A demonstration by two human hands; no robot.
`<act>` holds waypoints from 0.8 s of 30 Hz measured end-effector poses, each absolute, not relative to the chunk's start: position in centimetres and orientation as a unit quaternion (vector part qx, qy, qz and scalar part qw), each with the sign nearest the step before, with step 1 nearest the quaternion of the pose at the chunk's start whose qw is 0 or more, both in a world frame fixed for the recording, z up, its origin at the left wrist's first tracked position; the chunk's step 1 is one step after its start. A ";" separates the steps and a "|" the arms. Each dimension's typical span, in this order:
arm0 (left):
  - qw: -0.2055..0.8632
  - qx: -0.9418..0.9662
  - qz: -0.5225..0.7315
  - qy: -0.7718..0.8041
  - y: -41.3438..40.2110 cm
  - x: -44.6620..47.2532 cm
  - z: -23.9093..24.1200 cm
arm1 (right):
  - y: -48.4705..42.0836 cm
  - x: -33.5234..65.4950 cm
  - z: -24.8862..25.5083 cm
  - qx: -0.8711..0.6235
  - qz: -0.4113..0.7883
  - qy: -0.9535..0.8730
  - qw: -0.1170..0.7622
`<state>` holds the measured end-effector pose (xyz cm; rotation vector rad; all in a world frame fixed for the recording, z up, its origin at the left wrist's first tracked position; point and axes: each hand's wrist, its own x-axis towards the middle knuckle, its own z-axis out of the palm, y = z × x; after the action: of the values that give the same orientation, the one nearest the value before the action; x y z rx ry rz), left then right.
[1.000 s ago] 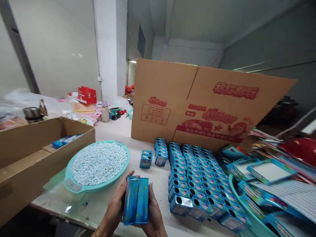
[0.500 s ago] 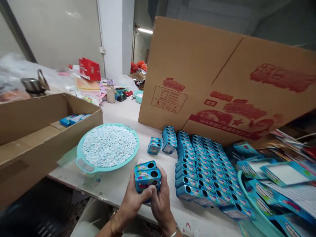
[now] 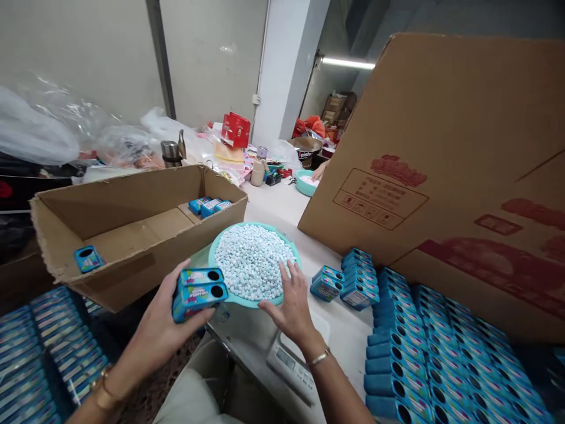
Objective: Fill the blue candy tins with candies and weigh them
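Observation:
My left hand (image 3: 165, 321) grips two small blue tins (image 3: 199, 292), stacked with their round holes facing up, just in front of an open cardboard box (image 3: 132, 232). My right hand (image 3: 292, 301) is open, fingers spread, resting on the near rim of a teal basin (image 3: 215, 247) heaped with pale blue-white candies (image 3: 253, 261). The basin sits on a white scale (image 3: 293, 360) at the table's near edge. Inside the cardboard box lie a few blue tins (image 3: 209, 206) at the back and one (image 3: 88, 258) on the near flap.
Rows of blue tins (image 3: 419, 341) cover the table at right, below a large printed carton (image 3: 445, 171). More blue tins (image 3: 39, 353) are stacked low at left. Another person's hand (image 3: 318, 171) rests by a far teal bowl (image 3: 305, 182) among clutter, bags and a steel flask (image 3: 170, 153).
The view has swung left. My right hand let go of the two tins and moved onto the basin's rim; my left hand carried the tins left toward the cardboard box.

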<state>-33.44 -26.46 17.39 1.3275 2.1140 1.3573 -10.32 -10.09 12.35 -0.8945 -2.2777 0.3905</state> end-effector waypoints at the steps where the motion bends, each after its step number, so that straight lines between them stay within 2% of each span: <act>1: 0.098 0.492 0.419 0.757 -25.9 -34.9 17.8 | -9.5 -11.8 12.2 -0.325 0.122 -0.892 0.289; 4: 0.019 0.551 0.308 0.775 -23.5 -37.8 18.3 | -9.0 -16.0 12.2 -0.257 0.064 -0.943 0.201; 7: 0.011 0.569 0.279 0.773 -21.3 -39.0 17.9 | -8.8 -19.0 12.8 -0.193 0.023 -0.966 0.169; 13: 0.042 0.601 0.253 0.757 -18.6 -39.1 17.9 | -5.7 -20.5 12.5 -0.196 -0.005 -0.967 0.165; 20: 0.040 0.679 0.050 0.731 -15.2 -36.5 20.5 | -3.2 -19.4 12.6 -0.260 0.023 -0.948 0.182; 24: 0.032 0.712 0.008 0.701 -12.9 -34.2 20.5 | -1.4 -17.7 12.5 -0.326 0.087 -0.914 0.226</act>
<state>-34.22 -12.87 20.51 2.1931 2.1587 0.0260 -17.71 -1.43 12.51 -0.8998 -2.5180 0.2411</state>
